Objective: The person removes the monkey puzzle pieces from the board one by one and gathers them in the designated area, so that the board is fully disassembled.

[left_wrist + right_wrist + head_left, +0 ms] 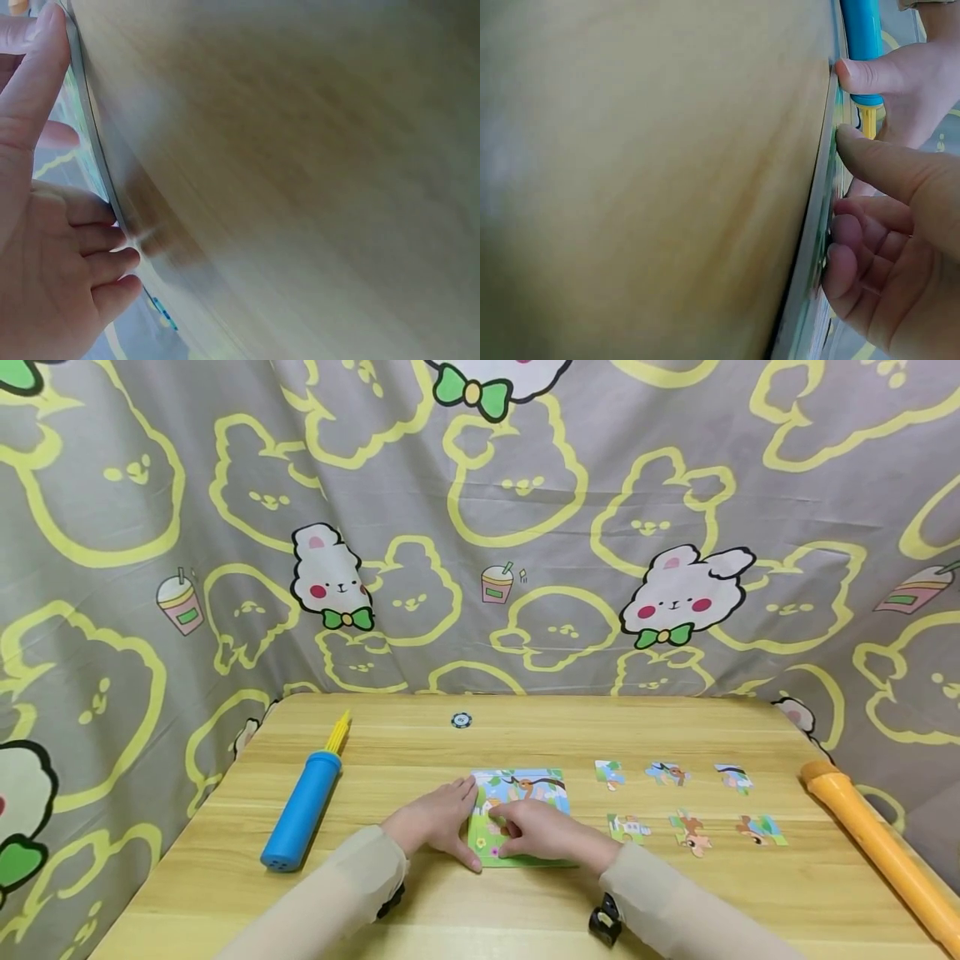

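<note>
Left hand spread along the left edge of the picture puzzle board, fingers extended, thumb at the near corner. Right hand over the board's middle, fingers bent, thumb and fingertips touching it; cannot tell whether they pinch a piece. Board lies flat on the wooden table, partly hidden by the hands. To its right, six loose puzzle pieces in two rows of three. Further out: blue pump with yellow nozzle, left; round chip beyond the board; orange tube, far right. Patterned curtain behind.
</note>
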A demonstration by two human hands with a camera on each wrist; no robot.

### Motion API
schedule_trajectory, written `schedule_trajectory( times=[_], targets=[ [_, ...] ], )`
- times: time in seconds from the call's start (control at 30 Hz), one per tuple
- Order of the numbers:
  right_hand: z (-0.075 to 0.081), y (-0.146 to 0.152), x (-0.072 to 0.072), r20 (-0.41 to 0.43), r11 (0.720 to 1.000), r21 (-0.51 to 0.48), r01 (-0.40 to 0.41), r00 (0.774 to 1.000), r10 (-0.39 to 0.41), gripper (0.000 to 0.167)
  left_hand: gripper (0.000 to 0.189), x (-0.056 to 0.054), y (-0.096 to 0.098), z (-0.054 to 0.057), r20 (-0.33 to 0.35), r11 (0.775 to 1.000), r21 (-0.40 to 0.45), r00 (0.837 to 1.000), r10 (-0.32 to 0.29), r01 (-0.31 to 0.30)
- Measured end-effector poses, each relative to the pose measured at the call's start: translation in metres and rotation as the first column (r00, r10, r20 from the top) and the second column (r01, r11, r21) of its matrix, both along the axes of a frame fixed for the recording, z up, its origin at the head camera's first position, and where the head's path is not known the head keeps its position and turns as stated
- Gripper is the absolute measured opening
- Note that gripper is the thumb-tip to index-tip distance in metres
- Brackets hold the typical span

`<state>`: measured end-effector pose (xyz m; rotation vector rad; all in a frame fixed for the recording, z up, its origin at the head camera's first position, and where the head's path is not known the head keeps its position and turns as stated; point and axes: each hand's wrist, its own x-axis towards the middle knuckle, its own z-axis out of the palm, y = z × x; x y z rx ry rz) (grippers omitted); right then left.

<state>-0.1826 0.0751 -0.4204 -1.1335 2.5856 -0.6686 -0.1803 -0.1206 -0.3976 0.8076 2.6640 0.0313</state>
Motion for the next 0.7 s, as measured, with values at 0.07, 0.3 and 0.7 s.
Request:
schedule_trajectory(
  times=[0.07, 0.3, 0.7],
  targets=[
    [0.001, -0.0011, 0.0008, -0.007, 1.0, 0.014, 0.002, 1.0, -0.002, 0.05, 0.116, 0.0002, 0.0001, -0.0001, -0.001, 1.0, -0.001, 1.0, 0.0, 0.0],
    [0.0024, -0.0043, 0.0025, -0.059, 0.999, 0.05, -0.012, 0.998, 0.015, 0.034, 0.116, 0.0003, -0.0001, 0.0001, 0.004, 1.0, 0.002, 1.0, 0.008, -0.008],
    [0.0038, -0.0049, 0.0026, -0.051, 0.999, 0.04, -0.005, 0.999, 0.007, 0.043, 0.116, 0.0003, 0.0, -0.0003, 0.008, 1.0, 0.012, 1.0, 0.005, -0.005]
  ],
)
